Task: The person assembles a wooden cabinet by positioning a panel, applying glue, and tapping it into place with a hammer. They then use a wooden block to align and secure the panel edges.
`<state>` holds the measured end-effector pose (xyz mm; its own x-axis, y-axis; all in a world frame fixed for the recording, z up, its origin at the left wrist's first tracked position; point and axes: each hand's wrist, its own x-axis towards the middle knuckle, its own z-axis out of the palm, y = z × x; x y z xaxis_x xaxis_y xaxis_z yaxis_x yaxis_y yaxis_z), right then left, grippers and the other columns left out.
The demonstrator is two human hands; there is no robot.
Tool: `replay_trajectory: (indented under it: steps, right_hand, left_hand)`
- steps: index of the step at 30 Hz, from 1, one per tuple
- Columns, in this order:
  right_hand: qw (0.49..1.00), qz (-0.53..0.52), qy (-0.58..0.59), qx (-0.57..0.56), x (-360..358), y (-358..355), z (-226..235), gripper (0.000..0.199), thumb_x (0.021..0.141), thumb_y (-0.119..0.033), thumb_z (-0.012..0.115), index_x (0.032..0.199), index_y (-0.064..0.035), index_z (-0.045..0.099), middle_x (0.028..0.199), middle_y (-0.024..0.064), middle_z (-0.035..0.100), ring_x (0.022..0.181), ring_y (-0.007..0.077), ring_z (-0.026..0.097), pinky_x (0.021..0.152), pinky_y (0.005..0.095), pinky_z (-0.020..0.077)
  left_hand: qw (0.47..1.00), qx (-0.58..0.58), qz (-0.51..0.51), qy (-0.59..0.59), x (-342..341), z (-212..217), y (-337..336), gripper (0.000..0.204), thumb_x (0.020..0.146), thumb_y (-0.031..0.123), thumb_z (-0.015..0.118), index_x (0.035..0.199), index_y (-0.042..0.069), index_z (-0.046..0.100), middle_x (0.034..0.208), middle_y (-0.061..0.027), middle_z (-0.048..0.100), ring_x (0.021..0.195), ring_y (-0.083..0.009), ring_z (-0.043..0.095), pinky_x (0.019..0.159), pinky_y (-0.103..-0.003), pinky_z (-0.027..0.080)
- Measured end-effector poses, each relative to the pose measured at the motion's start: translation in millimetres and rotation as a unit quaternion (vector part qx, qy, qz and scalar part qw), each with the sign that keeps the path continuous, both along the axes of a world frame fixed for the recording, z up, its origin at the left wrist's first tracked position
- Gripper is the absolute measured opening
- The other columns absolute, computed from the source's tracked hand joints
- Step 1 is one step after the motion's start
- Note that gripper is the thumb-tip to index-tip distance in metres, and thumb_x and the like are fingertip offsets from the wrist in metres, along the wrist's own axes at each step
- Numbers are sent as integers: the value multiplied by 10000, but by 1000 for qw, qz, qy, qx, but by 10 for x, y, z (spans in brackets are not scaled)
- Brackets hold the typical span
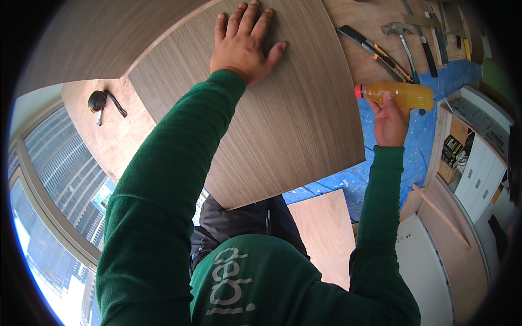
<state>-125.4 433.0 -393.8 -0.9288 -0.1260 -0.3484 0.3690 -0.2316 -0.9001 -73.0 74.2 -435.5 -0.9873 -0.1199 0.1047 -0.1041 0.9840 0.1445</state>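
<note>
My left hand (pixel 244 41) lies flat with its fingers spread on a brown wood-grain panel (pixel 277 125). At the right, my right hand (pixel 390 122) is wrapped round a plastic bottle (pixel 405 96) of yellow-orange liquid with a red cap. The bottle lies nearly level, its cap pointing left toward the panel's edge. Just beyond it are a black and orange utility knife (pixel 383 57) and a claw hammer (pixel 402 41) on the wooden work surface. Part of the hammer's handle is hidden behind the bottle.
A black tape measure (pixel 98 101) with a strap rests on the bare wood at the left. Another wood-grain panel (pixel 103 38) rises at the far left. Blue sheeting (pixel 353 185) spreads below, beside a pale board (pixel 323 231). White drawers (pixel 478 174) stand at the right, windows (pixel 65 168) at the left.
</note>
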Motion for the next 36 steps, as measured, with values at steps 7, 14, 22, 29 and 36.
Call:
replay_trajectory:
  steps: [7, 14, 22, 29, 36]
  right_hand:
    - [1000, -13, -12, 3, 36, 2, 33, 353, 992, -60, 700, 1312, -47, 553, 1237, 121, 671, 1155, 269, 687, 983, 466, 614]
    - [1000, -3, -5, -14, -20, -29, -2, 347, 991, -56, 697, 1309, -54, 558, 1224, 113, 676, 1156, 268, 689, 980, 486, 614]
    - [999, -21, -26, -8, 94, 107, 0, 367, 997, -51, 684, 1334, -48, 538, 1273, 136, 658, 1174, 289, 681, 986, 490, 614]
    - [999, -26, -24, -37, 96, 112, -28, 379, 1004, -44, 670, 1355, -48, 529, 1313, 159, 645, 1194, 302, 672, 993, 497, 613]
    - [999, -13, -21, -24, 130, 136, 3, 349, 1005, -56, 676, 1328, -59, 546, 1282, 137, 664, 1181, 301, 683, 976, 492, 620]
  left_hand:
    - [1000, 0, -3, 7, -6, -18, -10, 748, 1015, 669, 463, 1629, 256, 356, 1719, -76, 288, 1610, -307, 189, 1330, -527, 67]
    - [1000, 1, 0, 2, -1, 16, 7, 750, 1013, 666, 469, 1629, 251, 359, 1717, -80, 291, 1609, -309, 193, 1329, -525, 74]
    - [1000, -1, -1, 3, -5, 12, -2, 761, 1013, 657, 478, 1636, 240, 348, 1717, -86, 292, 1609, -312, 193, 1328, -524, 71]
    - [1000, 8, -1, 4, -5, 19, 5, 764, 1012, 660, 478, 1636, 238, 349, 1719, -87, 287, 1610, -313, 190, 1328, -523, 65]
    - [1000, 1, -6, 4, -4, 14, -5, 765, 1013, 659, 477, 1635, 233, 349, 1718, -91, 288, 1612, -315, 180, 1329, -519, 64]
